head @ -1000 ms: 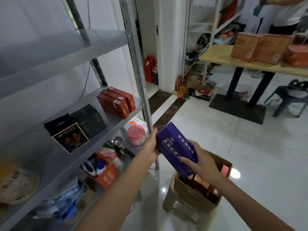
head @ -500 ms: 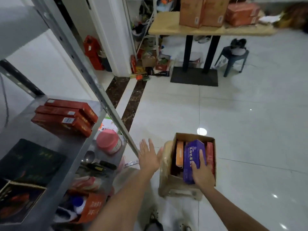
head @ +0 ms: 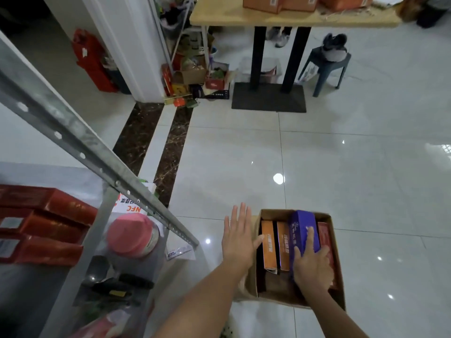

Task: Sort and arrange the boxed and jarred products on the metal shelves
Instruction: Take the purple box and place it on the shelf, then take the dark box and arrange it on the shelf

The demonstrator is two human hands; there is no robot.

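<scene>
A purple box (head: 302, 230) stands on edge inside an open cardboard carton (head: 338, 292) on the floor, between two orange boxes (head: 269, 245) and a red box (head: 325, 237). My right hand (head: 312, 267) lies on the purple box's near end, fingers spread over it. Just left of the carton my left hand (head: 238, 236) hovers flat with straight fingers, its thumb near the carton's left wall. Three red boxes (head: 41, 225) sit on the metal shelf (head: 80, 176) at the left. A pink-lidded jar (head: 133, 236) stands on the shelf below.
A slanted steel shelf post (head: 80, 145) crosses the left side. Dark tools and a spoon (head: 97, 267) lie near the jar. Farther back are a wooden table (head: 219, 15) bearing orange cartons, a grey stool (head: 327, 67), floor clutter and a red container (head: 92, 59).
The purple box went from both hands at chest height down into the carton. My left hand let go and now hovers flat beside it. The view tilted downward.
</scene>
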